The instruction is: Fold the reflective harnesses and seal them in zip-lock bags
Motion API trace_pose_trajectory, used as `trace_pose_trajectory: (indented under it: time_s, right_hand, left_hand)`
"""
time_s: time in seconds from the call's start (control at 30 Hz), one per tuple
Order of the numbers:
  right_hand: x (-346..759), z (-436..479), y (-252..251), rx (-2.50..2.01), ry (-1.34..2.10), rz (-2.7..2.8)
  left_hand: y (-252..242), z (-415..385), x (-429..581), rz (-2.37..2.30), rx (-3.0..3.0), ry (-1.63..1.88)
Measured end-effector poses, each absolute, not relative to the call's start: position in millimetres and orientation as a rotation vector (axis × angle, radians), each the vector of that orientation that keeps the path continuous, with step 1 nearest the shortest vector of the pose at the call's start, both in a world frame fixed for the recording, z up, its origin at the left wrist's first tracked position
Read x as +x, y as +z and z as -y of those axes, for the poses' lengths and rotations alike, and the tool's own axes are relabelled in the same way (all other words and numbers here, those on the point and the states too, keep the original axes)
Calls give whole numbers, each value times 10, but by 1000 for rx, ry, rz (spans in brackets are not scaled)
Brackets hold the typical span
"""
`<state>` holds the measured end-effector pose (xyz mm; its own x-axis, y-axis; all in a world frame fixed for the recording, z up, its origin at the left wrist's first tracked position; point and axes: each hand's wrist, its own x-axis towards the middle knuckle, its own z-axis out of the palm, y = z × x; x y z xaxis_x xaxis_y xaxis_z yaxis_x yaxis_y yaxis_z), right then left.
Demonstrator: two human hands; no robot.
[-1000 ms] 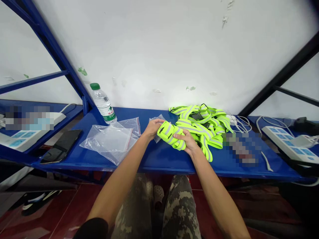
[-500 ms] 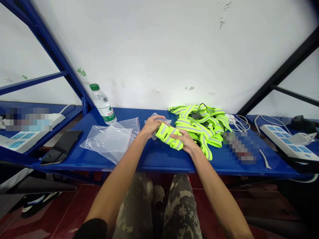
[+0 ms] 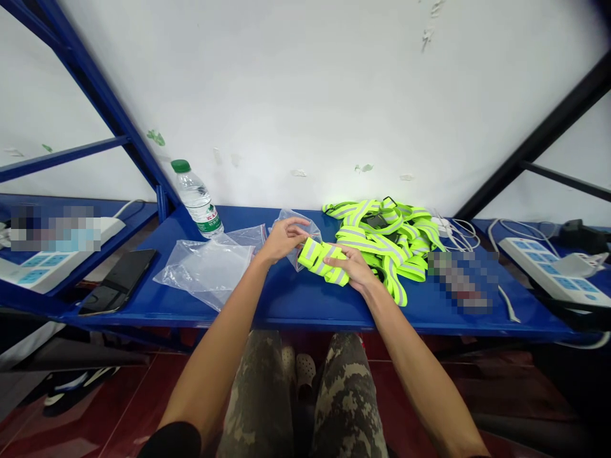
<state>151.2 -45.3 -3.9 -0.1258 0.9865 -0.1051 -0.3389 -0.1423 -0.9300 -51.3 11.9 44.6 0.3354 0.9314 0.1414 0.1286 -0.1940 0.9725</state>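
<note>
My right hand [image 3: 356,267] is closed around a folded bundle of neon yellow reflective strap [image 3: 324,261] with grey stripes. The fingers of my left hand [image 3: 286,240] are bent together at a clear plastic zip bag [image 3: 298,219], gripping its edge close to the bundle's left end. Part of that bag lies behind my left hand and the strap. Just beyond my right hand is a loose heap of the same reflective straps [image 3: 377,238], with black buckles among them.
More clear zip bags [image 3: 210,264] lie flat on the blue table [image 3: 310,312] at the left. Behind them stands a water bottle [image 3: 198,200]. A phone [image 3: 119,280] rests at the left end. White cables [image 3: 463,235] and a power strip [image 3: 554,270] are at the right.
My left hand has shifted slightly left, and more of the plastic bag shows behind it. My right hand still holds the folded strap in nearly the same spot.
</note>
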Motion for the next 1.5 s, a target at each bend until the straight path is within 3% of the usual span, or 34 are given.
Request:
trace_pose_trajectory:
  time_s: [0.3,0.5,0.9,1.5]
  right_hand:
    - [1468,359,-151,-1121,1209,988]
    - [1456,354,-123,-1137,799,1292]
    - [1483,319,-194,-1091,916,1106]
    - [1555,203,-355,-1325,687,913]
  left_hand:
    - [424,107,-228,-1038,2289,1117]
    - [279,193,62,-1144,2296,1283]
    - [187,329,23,-1169,2520,1189]
    - [105,554,54,-996,2479,1034]
